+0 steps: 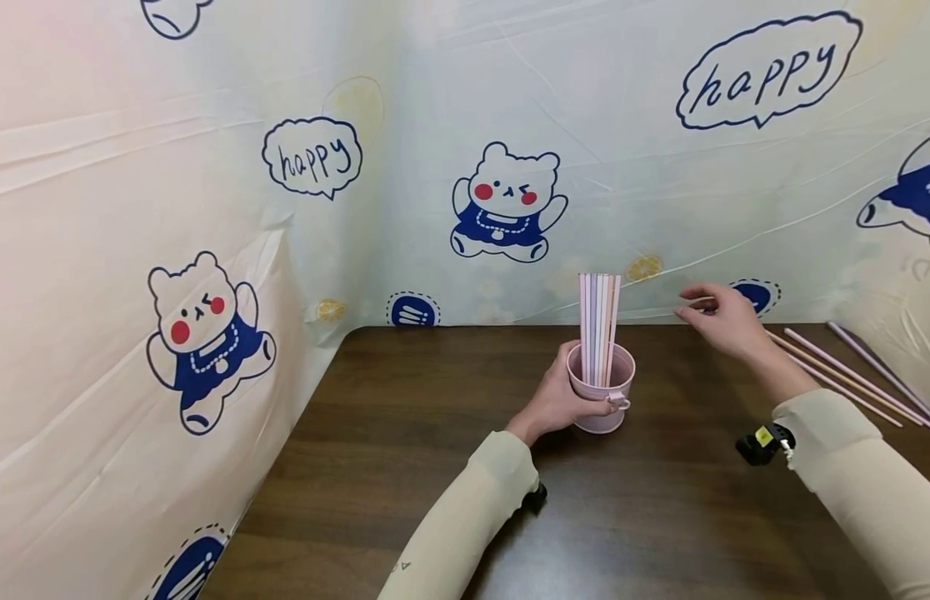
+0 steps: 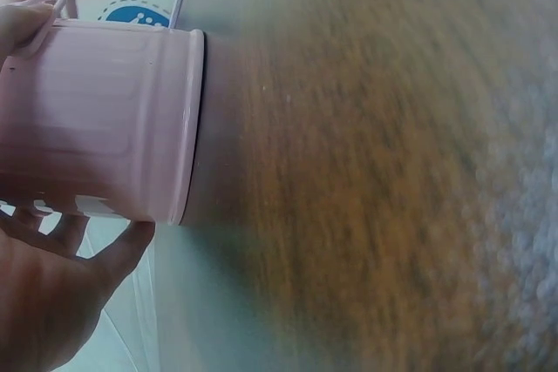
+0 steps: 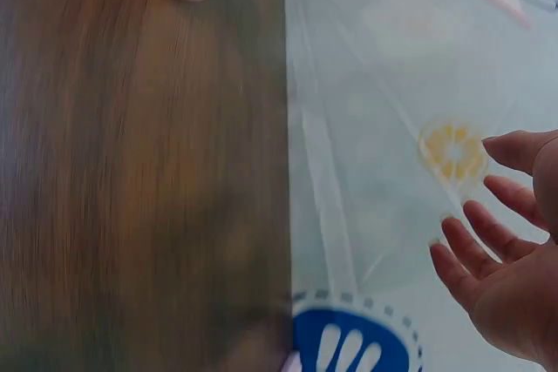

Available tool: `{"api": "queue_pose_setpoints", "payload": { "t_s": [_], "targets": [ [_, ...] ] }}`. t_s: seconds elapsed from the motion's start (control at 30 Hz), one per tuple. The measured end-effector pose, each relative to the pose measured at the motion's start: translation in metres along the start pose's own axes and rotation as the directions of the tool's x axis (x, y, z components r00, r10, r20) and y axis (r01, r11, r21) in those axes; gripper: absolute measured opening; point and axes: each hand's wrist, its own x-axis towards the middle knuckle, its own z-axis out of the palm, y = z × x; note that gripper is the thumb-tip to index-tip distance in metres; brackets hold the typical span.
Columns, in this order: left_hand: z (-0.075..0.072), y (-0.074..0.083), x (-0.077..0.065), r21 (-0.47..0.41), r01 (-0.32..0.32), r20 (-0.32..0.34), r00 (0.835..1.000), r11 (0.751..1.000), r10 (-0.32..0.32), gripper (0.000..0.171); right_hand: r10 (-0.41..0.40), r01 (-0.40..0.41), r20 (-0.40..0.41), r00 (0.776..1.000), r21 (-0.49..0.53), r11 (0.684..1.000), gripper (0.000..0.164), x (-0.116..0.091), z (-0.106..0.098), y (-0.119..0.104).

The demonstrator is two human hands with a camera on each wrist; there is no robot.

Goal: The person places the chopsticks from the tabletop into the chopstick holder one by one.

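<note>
A small pink metal bucket point(image 1: 602, 414) stands upright on the wooden table. My left hand point(image 1: 558, 396) grips it around the side, thumb across the front near the little handle loop. In the left wrist view, fingers of the left hand point(image 2: 65, 289) curl against the bucket's wall point(image 2: 96, 119). A bundle of long, thin pastel sticks point(image 1: 598, 325), straw-like, rises from the bucket. My right hand point(image 1: 723, 317) hovers to the right of the bucket with nothing in it. Its fingers point(image 3: 471, 250) are relaxed and spread in the right wrist view.
Several more pastel sticks point(image 1: 847, 371) lie loose on the right part of the table point(image 1: 405, 400), partly behind the right forearm. A printed curtain point(image 1: 622, 192) with bears hangs along the back and left edges. Dark wrist cameras point(image 1: 765, 443) are strapped at both cuffs.
</note>
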Motion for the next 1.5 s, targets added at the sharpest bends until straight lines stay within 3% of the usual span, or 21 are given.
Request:
{"api": "queue_pose_setpoints", "payload": {
  "t_s": [0.27,0.47,0.73,0.97,1.2,1.4,1.5],
  "targets": [
    [-0.001,-0.001,-0.001,-0.007,0.012,0.008,1.000,1.000,-0.012,0.101,0.083,-0.079,0.036,0.996,-0.104,0.991,0.042,-0.006,-0.013,0.043],
    [0.001,-0.002,0.000,-0.006,0.013,0.007,1.000,1.000,-0.013,0.101,0.062,-0.056,0.021,0.998,-0.215,0.975,0.039,-0.014,-0.017,0.072],
    [0.001,-0.001,-0.001,-0.017,0.005,0.009,1.000,1.000,-0.005,0.100,0.080,-0.053,0.067,0.995,-0.334,0.941,0.045,-0.021,-0.017,0.107],
    [0.000,0.002,-0.002,-0.019,0.002,0.023,1.000,1.000,-0.001,0.100,0.106,-0.044,0.147,0.983,-0.371,0.928,0.046,-0.023,-0.018,0.119],
    [0.000,-0.001,0.000,-0.020,0.005,0.021,1.000,1.000,-0.004,0.101,0.115,-0.039,0.176,0.978,-0.388,0.921,0.032,-0.021,-0.014,0.126],
    [0.001,-0.003,0.000,-0.022,0.007,0.025,1.000,1.000,-0.006,0.101,0.095,-0.013,0.186,0.978,-0.401,0.916,0.045,-0.019,-0.007,0.131],
    [0.002,-0.003,0.000,-0.018,0.008,0.027,1.000,1.000,-0.008,0.101,0.095,-0.016,0.176,0.980,-0.402,0.915,0.041,-0.018,-0.002,0.132]
  ]
}}
